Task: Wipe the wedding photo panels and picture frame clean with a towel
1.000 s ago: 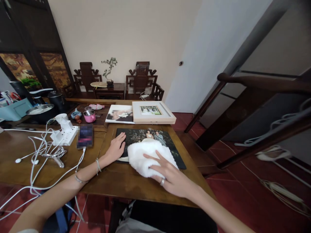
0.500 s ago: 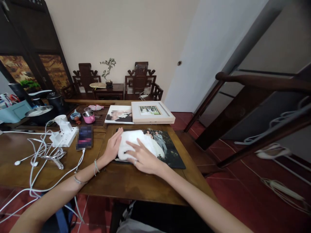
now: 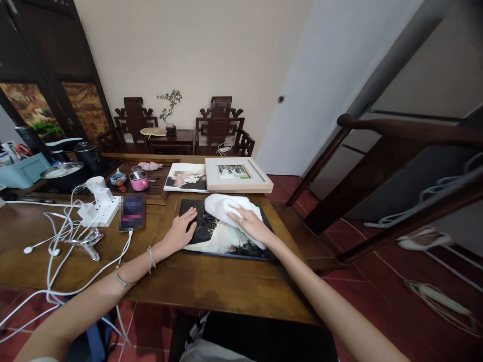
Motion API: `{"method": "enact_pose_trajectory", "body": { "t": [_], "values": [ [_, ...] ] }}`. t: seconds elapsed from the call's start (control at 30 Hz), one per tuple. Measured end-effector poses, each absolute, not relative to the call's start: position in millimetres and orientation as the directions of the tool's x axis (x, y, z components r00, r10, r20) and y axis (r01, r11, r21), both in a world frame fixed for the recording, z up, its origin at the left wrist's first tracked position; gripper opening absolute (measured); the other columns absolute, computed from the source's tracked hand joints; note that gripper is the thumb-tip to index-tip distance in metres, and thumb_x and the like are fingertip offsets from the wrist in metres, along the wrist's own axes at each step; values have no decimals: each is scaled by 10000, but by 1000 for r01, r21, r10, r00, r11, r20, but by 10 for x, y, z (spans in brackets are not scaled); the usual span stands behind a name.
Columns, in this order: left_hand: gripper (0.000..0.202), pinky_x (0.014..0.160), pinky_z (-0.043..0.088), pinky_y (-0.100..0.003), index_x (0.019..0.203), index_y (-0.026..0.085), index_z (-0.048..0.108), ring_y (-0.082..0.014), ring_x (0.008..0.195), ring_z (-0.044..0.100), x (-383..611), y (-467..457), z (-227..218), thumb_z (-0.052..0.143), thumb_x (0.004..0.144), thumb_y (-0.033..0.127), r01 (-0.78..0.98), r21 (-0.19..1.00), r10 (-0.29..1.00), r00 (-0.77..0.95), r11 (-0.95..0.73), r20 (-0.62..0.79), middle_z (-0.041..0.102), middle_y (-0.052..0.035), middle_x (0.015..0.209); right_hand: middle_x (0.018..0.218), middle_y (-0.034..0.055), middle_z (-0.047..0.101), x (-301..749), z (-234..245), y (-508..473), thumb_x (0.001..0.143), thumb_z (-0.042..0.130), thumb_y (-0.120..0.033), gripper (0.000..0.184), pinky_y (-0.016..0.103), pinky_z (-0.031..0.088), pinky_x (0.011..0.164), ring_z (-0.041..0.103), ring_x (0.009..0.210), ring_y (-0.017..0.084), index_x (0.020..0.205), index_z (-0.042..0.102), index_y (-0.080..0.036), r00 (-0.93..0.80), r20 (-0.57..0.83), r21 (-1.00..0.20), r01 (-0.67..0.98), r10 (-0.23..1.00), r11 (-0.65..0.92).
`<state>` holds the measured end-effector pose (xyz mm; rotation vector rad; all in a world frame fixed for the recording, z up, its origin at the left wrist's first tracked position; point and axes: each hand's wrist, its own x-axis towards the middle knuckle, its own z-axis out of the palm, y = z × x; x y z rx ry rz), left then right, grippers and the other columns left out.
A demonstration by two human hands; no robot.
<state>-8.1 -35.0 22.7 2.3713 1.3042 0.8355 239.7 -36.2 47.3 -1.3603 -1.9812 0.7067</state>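
A dark wedding photo panel (image 3: 217, 241) lies flat on the wooden table (image 3: 222, 289), with part of a white gown showing. My right hand (image 3: 249, 223) grips a folded white towel (image 3: 222, 205) and presses it on the upper right part of the panel, hiding the picture there. Flat on the panel's left edge rests my left hand (image 3: 183, 231), its fingers spread and holding nothing. Bracelets circle the left wrist and forearm.
Behind the panel are a framed photo (image 3: 260, 178) and another photo (image 3: 184, 182). To the left lie a phone (image 3: 132, 211), a power strip (image 3: 107, 211) and tangled white cables. A pink cup (image 3: 139, 181) stands farther back; a wooden chair (image 3: 350, 171) is at the right.
My right hand has moved the towel right and away from me across the panel, uncovering its left part. My left hand has shifted slightly right and nearer, from beside the towel onto the panel.
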Motion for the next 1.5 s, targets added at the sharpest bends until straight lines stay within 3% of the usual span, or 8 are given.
{"method": "enact_pose_trajectory", "body": {
  "t": [0.2, 0.4, 0.7, 0.87, 1.0, 1.17, 1.37, 1.5],
  "values": [
    [387, 1053, 350, -432, 1223, 121, 554, -241, 1287, 411, -84, -345, 224, 417, 883, 246, 694, 476, 840, 414, -541, 351, 495, -129, 1340, 1276, 17, 572, 1714, 610, 74, 897, 381, -465, 435, 425, 337, 1017, 518, 1160, 269, 1175, 613, -225, -326, 242, -777, 499, 914, 384],
    [371, 1052, 352, -423, 1211, 128, 562, -238, 1280, 420, -79, -343, 213, 419, 885, 233, 682, 471, 827, 428, -560, 364, 496, -121, 1342, 1353, 3, 492, 1914, 475, -12, 863, 433, -524, 476, 472, 177, 1098, 311, 1327, 285, 1243, 563, -269, -344, 205, -752, 544, 916, 373],
    [396, 1075, 314, -448, 1247, 148, 526, -219, 1324, 354, -93, -346, 190, 394, 892, 264, 695, 484, 846, 410, -531, 340, 439, -102, 1391, 1399, 51, 438, 3072, 337, -345, 874, 376, -548, 550, 519, 159, 1106, 174, 1368, 319, 1289, 513, -214, -131, 104, -571, 804, 986, 167],
    [397, 1078, 314, -431, 1247, 144, 521, -212, 1324, 354, -80, -351, 192, 388, 891, 257, 715, 466, 852, 402, -521, 336, 435, -104, 1395, 1428, 33, 398, 2914, 470, -1175, 903, 378, -473, 387, 556, 199, 1091, 156, 1373, 314, 1041, 650, -236, -413, 122, -451, 787, 903, 421],
    [418, 1081, 308, -425, 1284, 138, 480, -210, 1333, 337, -69, -360, 200, 386, 891, 245, 732, 452, 859, 400, -509, 320, 392, -111, 1423, 1420, 37, 412, 2821, 547, -1555, 904, 415, -432, 326, 537, 230, 1084, 141, 1379, 296, 940, 671, -233, -554, 93, -467, 709, 827, 528],
    [418, 1090, 286, -440, 1290, 147, 474, -206, 1342, 319, -86, -351, 198, 372, 901, 256, 727, 443, 850, 428, -525, 306, 402, -95, 1419, 1337, 81, 512, 2942, 464, -966, 875, 382, -551, 486, 537, 247, 1066, 250, 1345, 332, 1141, 623, -223, -405, 84, -538, 750, 911, 383],
    [412, 1084, 297, -444, 1281, 151, 485, -211, 1339, 325, -98, -342, 195, 389, 899, 271, 710, 460, 846, 428, -533, 318, 410, -100, 1413, 1332, 28, 521, 2979, 499, -34, 854, 375, -585, 513, 526, 236, 1066, 363, 1291, 321, 1152, 619, -247, -231, 193, -625, 720, 954, 301],
    [415, 1085, 297, -442, 1285, 142, 479, -210, 1334, 335, -91, -346, 192, 379, 901, 263, 718, 457, 851, 422, -525, 314, 408, -104, 1414, 1355, 64, 494, 2955, 480, -89, 868, 376, -527, 521, 510, 211, 1081, 293, 1329, 320, 1219, 574, -197, -217, 161, -580, 768, 963, 270]
  ]
}}
